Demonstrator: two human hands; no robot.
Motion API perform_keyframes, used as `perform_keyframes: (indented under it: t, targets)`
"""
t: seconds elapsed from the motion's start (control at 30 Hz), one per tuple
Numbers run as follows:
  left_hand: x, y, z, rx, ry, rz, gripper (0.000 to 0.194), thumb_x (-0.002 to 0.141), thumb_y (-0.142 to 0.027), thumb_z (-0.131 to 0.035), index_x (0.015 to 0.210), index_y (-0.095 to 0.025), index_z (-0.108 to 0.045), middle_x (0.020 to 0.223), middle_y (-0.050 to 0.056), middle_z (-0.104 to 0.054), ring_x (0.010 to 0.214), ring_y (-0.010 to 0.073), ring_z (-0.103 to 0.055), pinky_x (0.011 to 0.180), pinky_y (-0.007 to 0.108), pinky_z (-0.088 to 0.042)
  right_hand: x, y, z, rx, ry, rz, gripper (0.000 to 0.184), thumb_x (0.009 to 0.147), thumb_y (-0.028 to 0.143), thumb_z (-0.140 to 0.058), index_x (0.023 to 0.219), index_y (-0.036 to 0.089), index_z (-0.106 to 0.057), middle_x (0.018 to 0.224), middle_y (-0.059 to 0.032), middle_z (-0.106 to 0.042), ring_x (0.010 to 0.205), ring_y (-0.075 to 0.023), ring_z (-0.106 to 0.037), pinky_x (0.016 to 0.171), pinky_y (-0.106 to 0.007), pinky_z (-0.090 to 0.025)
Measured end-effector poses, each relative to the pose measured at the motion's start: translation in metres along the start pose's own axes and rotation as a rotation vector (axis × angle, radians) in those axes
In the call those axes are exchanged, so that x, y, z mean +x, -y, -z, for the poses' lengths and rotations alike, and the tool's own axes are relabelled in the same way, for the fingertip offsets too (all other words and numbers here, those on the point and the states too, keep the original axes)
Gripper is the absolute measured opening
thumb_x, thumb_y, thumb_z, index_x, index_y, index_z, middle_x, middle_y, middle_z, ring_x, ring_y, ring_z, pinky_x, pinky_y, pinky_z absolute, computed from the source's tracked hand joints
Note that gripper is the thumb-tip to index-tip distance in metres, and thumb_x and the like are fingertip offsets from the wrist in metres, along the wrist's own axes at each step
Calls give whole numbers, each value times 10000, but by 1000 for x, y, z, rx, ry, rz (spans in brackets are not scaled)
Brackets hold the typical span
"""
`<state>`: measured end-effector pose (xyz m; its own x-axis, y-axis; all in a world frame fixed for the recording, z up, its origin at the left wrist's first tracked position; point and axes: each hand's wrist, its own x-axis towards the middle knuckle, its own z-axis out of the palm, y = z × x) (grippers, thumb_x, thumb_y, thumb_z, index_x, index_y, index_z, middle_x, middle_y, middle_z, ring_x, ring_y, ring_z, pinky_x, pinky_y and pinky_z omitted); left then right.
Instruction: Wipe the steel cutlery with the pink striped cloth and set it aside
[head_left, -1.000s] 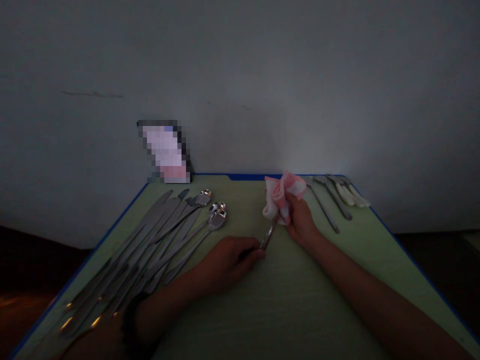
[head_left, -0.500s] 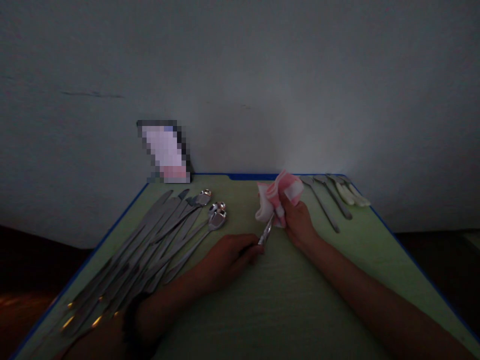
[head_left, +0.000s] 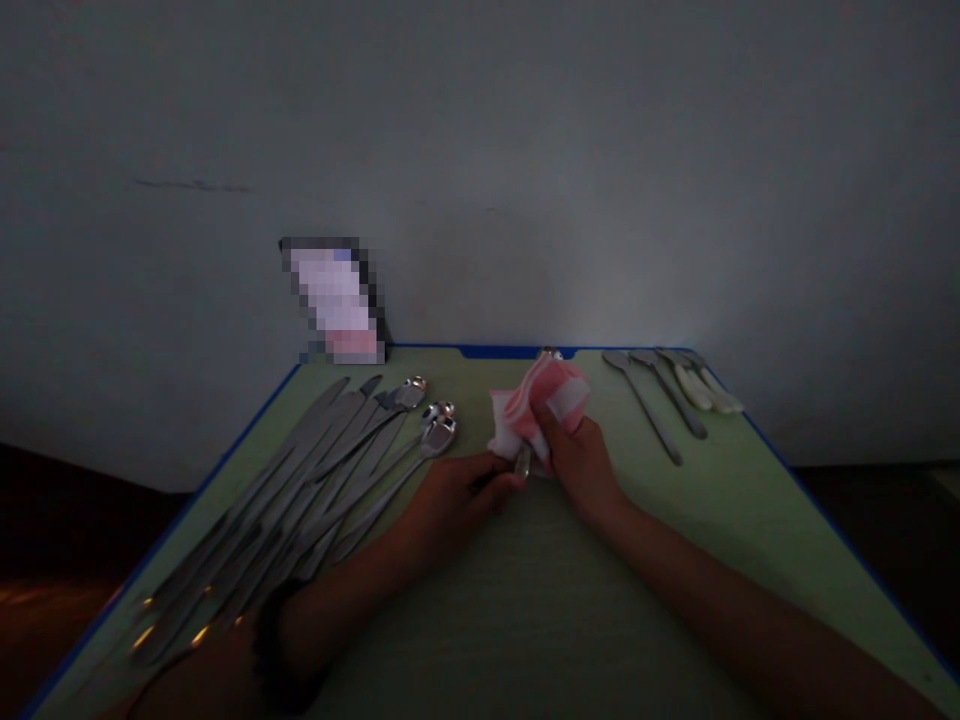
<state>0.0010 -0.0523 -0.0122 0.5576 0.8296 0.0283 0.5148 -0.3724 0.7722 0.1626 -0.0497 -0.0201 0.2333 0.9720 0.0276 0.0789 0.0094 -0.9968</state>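
My left hand (head_left: 465, 490) pinches the handle end of a shiny metal spoon (head_left: 523, 462) over the middle of the table. A pink and white cloth (head_left: 551, 395) is wrapped around the spoon's middle, hiding most of its handle. Beyond the cloth, only the rounded tip of the spoon's bowl shows. My right hand (head_left: 581, 460) grips the cloth closed around the spoon. To the left of my left hand lie several table knives (head_left: 300, 450) and several shiny spoons (head_left: 437, 436), partly covered by my forearm.
Several spoons (head_left: 645, 410) lie at the far right, some with pale handles (head_left: 694, 388). A blurred-out phone-like device (head_left: 334, 300) leans on the wall (head_left: 480, 150) at the back left. The light green table (head_left: 480, 640) has a blue edge.
My right hand and the cloth have slid down the spoon toward my left hand. The spoon's bowl tip now shows past the cloth, and less of the handle is visible.
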Motion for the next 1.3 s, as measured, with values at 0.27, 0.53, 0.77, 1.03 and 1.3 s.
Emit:
perform_keyframes:
  t: [0.27,0.53,0.77,1.03,1.3]
  targets:
    - [-1,3,-1,7,-68,12,266,822,-331,-494,641,-152,-575,528,-52,-526,470,81,-451,468,187,-327,-7,5,-5,67,121,-14,307,706,467,-579,669,163,-598,577,12,-575,496,-99,-474,474,-211,-360]
    - [-1,4,0,47,-90,46,383,851,-335,-440,539,-148,-560,454,-49,-498,428,78,-431,454,188,-301,-15,8,-11,90,152,-33,262,698,423,-605,709,161,-597,635,-4,-589,529,-105,-486,493,-214,-371]
    - [0,-1,2,-31,-68,125,373,852,-417,-434,671,-163,-639,455,-54,-500,414,83,-425,424,183,-299,-16,6,-10,121,148,-31,349,733,467,-562,560,172,-492,465,32,-466,435,-86,-419,425,-202,-308]
    - [2,0,2,-117,-43,184,334,845,-392,-435,690,-154,-611,451,-52,-507,405,88,-430,416,184,-305,-14,4,-9,131,193,-21,349,725,464,-575,551,168,-513,462,25,-491,430,-87,-434,438,-210,-324]
    - [-1,-3,1,-22,98,46,344,875,-353,-405,692,-165,-627,542,-36,-563,471,83,-478,489,183,-338,-10,0,-9,179,62,-73,369,720,484,-562,547,165,-493,445,45,-434,410,-71,-374,399,-204,-269]
